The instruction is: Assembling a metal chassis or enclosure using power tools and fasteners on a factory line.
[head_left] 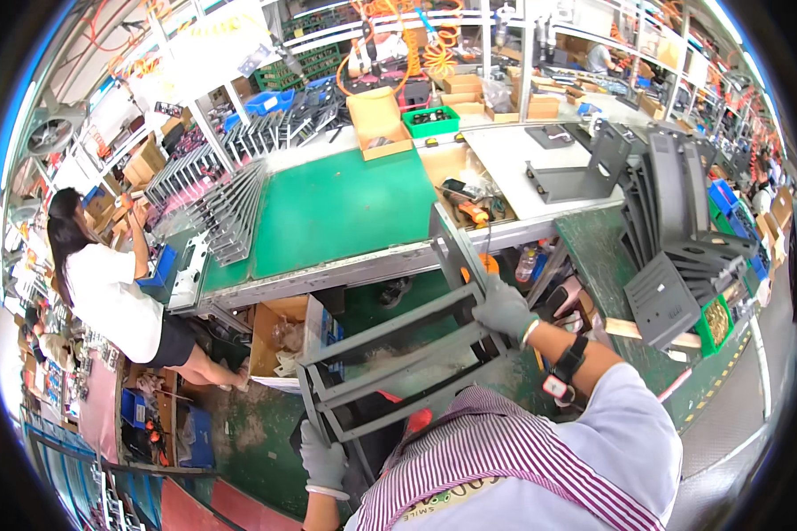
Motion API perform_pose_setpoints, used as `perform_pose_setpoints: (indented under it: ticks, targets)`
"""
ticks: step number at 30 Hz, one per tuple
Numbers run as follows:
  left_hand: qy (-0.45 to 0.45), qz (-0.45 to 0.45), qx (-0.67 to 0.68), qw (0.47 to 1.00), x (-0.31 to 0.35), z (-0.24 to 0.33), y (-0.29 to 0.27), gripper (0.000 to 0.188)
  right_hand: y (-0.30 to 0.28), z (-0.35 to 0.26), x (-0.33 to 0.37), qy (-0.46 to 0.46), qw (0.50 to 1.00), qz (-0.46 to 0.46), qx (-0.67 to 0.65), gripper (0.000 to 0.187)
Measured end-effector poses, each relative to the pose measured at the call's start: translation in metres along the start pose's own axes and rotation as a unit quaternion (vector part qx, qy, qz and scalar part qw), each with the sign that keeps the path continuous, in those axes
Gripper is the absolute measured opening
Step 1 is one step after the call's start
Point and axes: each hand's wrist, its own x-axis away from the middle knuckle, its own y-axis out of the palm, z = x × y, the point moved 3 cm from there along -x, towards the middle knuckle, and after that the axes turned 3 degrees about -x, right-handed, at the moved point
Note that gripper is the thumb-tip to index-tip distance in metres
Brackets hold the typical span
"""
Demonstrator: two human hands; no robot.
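Note:
A dark grey metal frame [416,361] with long parallel rails and end plates is held slantwise in front of my body, near the bench's front edge. My right hand [505,311], in a grey glove, is closed around its right end, beside an upright plate. At the lower left end my left hand [324,462], also gloved, grips the frame's corner; part of its fingers is hidden. Open gaps show between the rails. On the bench beyond lies a green mat [345,199], and an orange-and-black power tool [469,209] rests in a recess to its right.
Dark bent metal brackets [673,208] are stacked at the right, near a green bin [715,326] of small fasteners. Silver metal frames [230,212] stand in a row at the left. A person in white [111,283] works there. Below the bench is a cardboard box [279,341].

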Motion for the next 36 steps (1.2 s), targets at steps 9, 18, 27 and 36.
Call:
perform_pose_setpoints:
  ticks: [9,18,27,36]
  targets:
    - [-0.072,0.056,0.029,0.995,-0.201,0.091,0.032,0.067,-0.030,-0.137,-0.297,-0.197,0.978,-0.018,0.059,0.057]
    - [-0.229,0.072,-0.076,0.968,-0.382,0.160,0.087,0.067,-0.024,-0.257,-0.530,-0.271,0.958,-0.092,0.003,0.051]
    - [-0.318,0.068,0.082,0.942,-0.451,0.177,0.134,0.073,-0.016,-0.330,-0.574,-0.399,0.914,0.013,0.080,0.067]
    - [-0.146,0.070,0.425,0.891,-0.471,0.195,0.189,0.088,0.057,-0.332,-0.443,-0.645,0.757,-0.004,0.104,0.045]
